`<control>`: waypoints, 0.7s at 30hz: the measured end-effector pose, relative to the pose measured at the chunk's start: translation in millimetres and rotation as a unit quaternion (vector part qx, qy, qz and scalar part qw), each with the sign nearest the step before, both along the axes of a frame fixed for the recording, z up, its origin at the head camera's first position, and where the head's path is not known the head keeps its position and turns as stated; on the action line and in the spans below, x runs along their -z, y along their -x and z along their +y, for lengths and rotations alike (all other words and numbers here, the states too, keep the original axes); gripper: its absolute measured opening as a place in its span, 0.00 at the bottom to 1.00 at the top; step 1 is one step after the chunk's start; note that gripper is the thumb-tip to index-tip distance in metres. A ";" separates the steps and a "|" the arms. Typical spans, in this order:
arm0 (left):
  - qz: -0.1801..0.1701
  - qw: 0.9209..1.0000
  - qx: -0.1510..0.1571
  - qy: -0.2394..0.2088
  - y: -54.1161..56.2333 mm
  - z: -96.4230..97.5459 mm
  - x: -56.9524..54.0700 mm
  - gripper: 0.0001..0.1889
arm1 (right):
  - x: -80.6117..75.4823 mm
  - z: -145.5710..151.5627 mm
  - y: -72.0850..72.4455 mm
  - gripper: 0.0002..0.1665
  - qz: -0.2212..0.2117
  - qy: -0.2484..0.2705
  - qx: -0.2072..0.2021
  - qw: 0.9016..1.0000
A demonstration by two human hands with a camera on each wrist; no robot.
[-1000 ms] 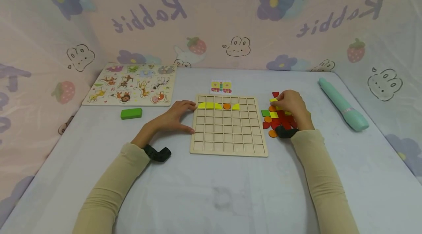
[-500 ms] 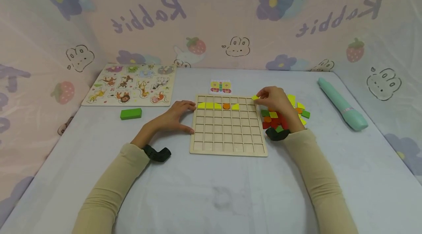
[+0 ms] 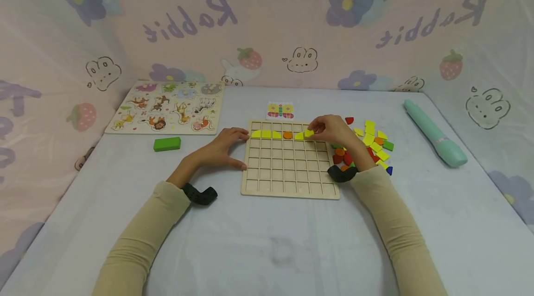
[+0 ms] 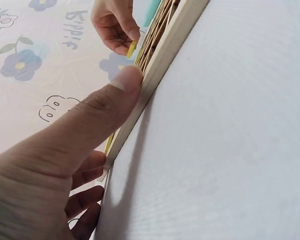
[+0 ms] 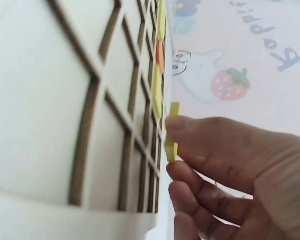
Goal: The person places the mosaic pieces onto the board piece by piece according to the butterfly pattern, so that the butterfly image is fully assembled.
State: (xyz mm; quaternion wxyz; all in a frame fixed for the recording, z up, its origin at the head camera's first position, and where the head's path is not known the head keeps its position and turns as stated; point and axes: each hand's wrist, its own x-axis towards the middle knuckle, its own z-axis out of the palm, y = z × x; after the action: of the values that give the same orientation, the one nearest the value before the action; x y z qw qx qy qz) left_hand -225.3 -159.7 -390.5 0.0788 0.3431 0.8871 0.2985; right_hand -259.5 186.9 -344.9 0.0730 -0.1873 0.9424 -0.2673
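A wooden grid board (image 3: pixel 289 175) lies in the middle of the table. In its second row from the back sit several yellow tiles (image 3: pixel 265 134) and an orange disc (image 3: pixel 287 135). My left hand (image 3: pixel 220 149) rests at the board's left edge, thumb and fingers spread apart; the left wrist view shows the thumb (image 4: pixel 97 112) along the rim. Between thumb and fingertips my right hand (image 3: pixel 335 130) pinches a yellow tile (image 5: pixel 175 108), tilted just above the board in that same row, right of the last yellow piece. The tile's exact shape is partly hidden by the fingers.
A small butterfly picture card (image 3: pixel 280 110) lies behind the board. Loose coloured tiles (image 3: pixel 369 140) are scattered to its right, partly behind the right forearm. Farther right is a mint-green tapered object (image 3: pixel 434 133). An animal puzzle (image 3: pixel 167 107) and a green block (image 3: pixel 167 144) lie left.
My right hand has come from the loose tiles leftward to the board, carrying a yellow tile it picked up there. The left hand has stayed at the board's edge.
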 end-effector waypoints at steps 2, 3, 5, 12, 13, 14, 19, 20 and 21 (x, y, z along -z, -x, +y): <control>-0.001 1.000 0.000 0.000 0.1 0.0 -0.1 0.43 | 2.6 2.2 1.5 0.17 -0.002 -0.006 -0.003 1.000; -0.002 1.000 0.000 0.000 0.3 0.0 -0.1 0.43 | 3.5 3.0 2.0 0.16 -0.002 -0.007 -0.005 1.000; -0.003 1.000 0.000 -0.002 0.4 0.0 -0.4 0.43 | 5.4 4.2 3.1 0.16 -0.002 -0.006 -0.008 1.000; 0.001 1.000 0.004 -0.006 0.7 -0.3 0.3 0.42 | 7.5 3.6 3.2 0.15 -0.003 0.004 -0.021 1.000; 0.002 1.000 0.004 -0.006 0.5 -0.3 0.2 0.42 | 7.6 3.4 3.1 0.15 -0.002 0.004 -0.021 1.000; 0.003 1.000 0.004 -0.006 0.5 -0.4 0.3 0.42 | 7.5 3.2 2.9 0.15 -0.002 0.004 -0.021 1.000; 0.004 1.000 0.002 -0.006 -1.1 0.0 -1.0 0.42 | 8.8 3.7 2.5 0.14 0.001 0.007 -0.024 1.000; 0.003 1.000 0.001 -0.006 -1.4 0.2 -1.2 0.42 | 9.1 3.8 2.7 0.14 0.001 0.007 -0.024 1.000; 0.003 1.000 0.001 -0.006 -1.6 0.3 -1.4 0.42 | 9.7 3.9 3.1 0.14 0.000 0.007 -0.024 1.000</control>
State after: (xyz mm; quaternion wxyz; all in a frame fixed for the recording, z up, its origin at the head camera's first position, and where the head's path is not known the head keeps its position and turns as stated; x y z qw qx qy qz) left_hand -223.7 -159.4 -389.1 0.0743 0.3448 0.8854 0.3027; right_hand -262.6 190.8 -354.6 0.0777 -0.2103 0.9358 -0.2721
